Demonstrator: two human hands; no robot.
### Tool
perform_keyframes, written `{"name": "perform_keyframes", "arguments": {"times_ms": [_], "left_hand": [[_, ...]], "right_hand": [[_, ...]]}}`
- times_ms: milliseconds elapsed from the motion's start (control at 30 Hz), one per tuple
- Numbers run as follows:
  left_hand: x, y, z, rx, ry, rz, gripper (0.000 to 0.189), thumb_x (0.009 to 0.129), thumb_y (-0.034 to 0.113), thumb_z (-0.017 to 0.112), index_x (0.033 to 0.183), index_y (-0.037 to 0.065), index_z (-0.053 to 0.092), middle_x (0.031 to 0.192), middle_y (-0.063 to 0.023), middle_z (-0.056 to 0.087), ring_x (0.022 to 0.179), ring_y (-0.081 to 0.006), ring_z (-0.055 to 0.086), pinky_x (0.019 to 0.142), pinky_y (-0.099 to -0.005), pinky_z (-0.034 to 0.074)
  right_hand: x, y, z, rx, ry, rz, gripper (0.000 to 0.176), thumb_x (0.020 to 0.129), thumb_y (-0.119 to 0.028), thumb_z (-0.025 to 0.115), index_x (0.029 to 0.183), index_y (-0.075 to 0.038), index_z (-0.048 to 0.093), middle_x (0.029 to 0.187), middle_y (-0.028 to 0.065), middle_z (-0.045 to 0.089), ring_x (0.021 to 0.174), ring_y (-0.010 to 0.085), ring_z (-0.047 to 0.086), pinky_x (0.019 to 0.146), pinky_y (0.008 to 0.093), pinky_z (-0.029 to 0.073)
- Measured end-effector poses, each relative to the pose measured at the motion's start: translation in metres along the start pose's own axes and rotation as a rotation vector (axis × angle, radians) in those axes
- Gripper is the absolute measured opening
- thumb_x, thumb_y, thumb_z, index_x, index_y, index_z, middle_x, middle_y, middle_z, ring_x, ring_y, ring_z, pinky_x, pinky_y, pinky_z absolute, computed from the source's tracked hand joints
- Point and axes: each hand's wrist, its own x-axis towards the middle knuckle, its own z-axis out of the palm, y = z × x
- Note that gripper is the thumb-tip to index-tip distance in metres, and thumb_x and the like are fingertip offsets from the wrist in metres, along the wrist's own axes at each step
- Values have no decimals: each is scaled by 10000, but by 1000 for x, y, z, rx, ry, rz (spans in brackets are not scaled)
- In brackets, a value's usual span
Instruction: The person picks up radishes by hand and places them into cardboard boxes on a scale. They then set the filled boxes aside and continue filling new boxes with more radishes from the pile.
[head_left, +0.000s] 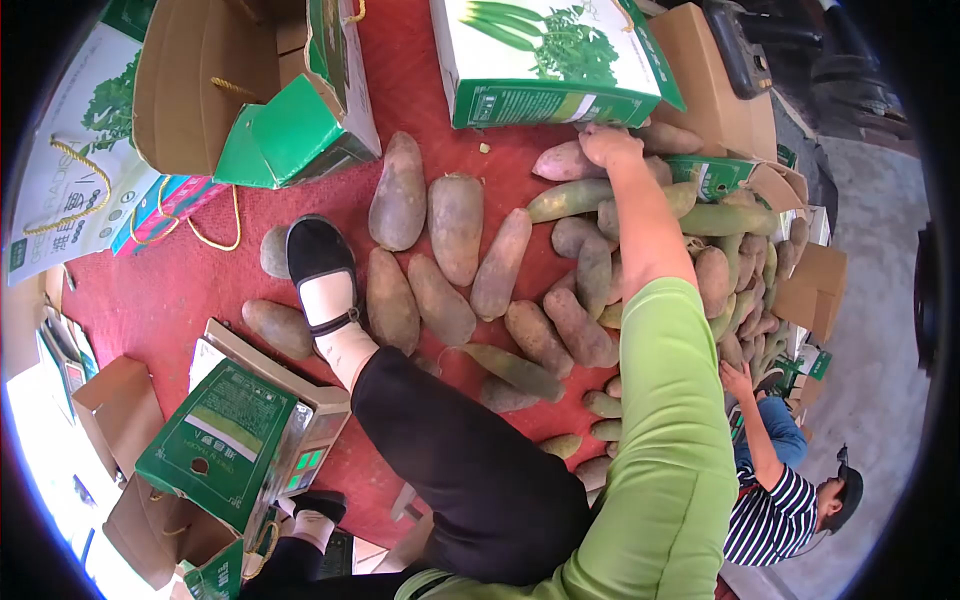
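Note:
My right hand (610, 148) reaches across on a green sleeve to the edge of the radish pile. Its fingers are curled at the end of a pinkish, soil-dusted radish (563, 161), just below a printed carton (555, 105). Part of the grip is hidden by the back of the hand. Beside my forearm lies a long green radish (568, 200). More dusty radishes, such as a thick brown one (456, 228), are spread over the red mat (330, 185). I do not see my left hand.
An open carton (280, 130) with rope handles stands at the upper left. A digital scale (310, 440) carries a green box (215, 440). My shoe (320, 250) is planted among the radishes. A co-worker in a striped shirt (770, 520) handles the pile at right.

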Motion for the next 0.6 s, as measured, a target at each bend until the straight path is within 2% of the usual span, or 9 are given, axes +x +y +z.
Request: {"name": "perform_keyframes", "arguments": {"times_ms": [133, 200, 233, 300, 400, 600], "left_hand": [[1, -4, 2, 4, -8, -12, 420, 811, 205, 691, 1111, -77, 606, 1026, -220, 644, 908, -301, 595, 846, -409, 452], [1, -5, 0, 6, -6, -16, 422, 811, 208, 691, 1110, -77, 606, 1025, -220, 644, 908, -302, 596, 846, -410, 452], [1, -5, -2, 11, -5, -16, 423, 811, 209, 691, 1110, -77, 606, 1025, -221, 644, 908, -302, 596, 846, -410, 452], [2, -5, -3, 13, -3, -18, 424, 811, 213, 691, 1109, -77, 607, 1024, -221, 644, 907, -303, 596, 845, -410, 452], [4, -8, -2, 4, -5, -17, 427, 811, 217, 692, 1109, -77, 607, 1023, -222, 644, 907, -305, 596, 844, -411, 452], [8, -13, -6, 12, -7, -23, 432, 812, 226, 692, 1107, -77, 607, 1020, -224, 644, 905, -308, 596, 843, -412, 452]], "right_hand": [[-8, 4, -4, -19, -22, -10, 559, 930, -503, 302, 1431, -258, 342, 1532, -13, 227, 1426, 238, 137, 1111, 536, 205], [-1, 3, 3, -64, -15, -43, 535, 934, -485, 304, 1422, -274, 357, 1531, -70, 219, 1424, 196, 135, 1076, 583, 238], [-3, 2, 6, -62, -19, -45, 535, 934, -485, 304, 1422, -274, 357, 1531, -70, 219, 1424, 196, 135, 1076, 583, 238], [-10, 1, 12, 27, -28, -2, 569, 924, -526, 302, 1413, -246, 375, 1531, -21, 224, 1427, 255, 111, 1102, 548, 224], [-18, 1, 13, 11, -28, -6, 562, 924, -521, 300, 1410, -249, 381, 1529, -11, 230, 1416, 269, 141, 1102, 536, 237], [-17, 6, 15, -53, -69, -53, 565, 923, -510, 303, 1415, -243, 373, 1530, -2, 226, 1396, 276, 188, 1091, 569, 236]]}}
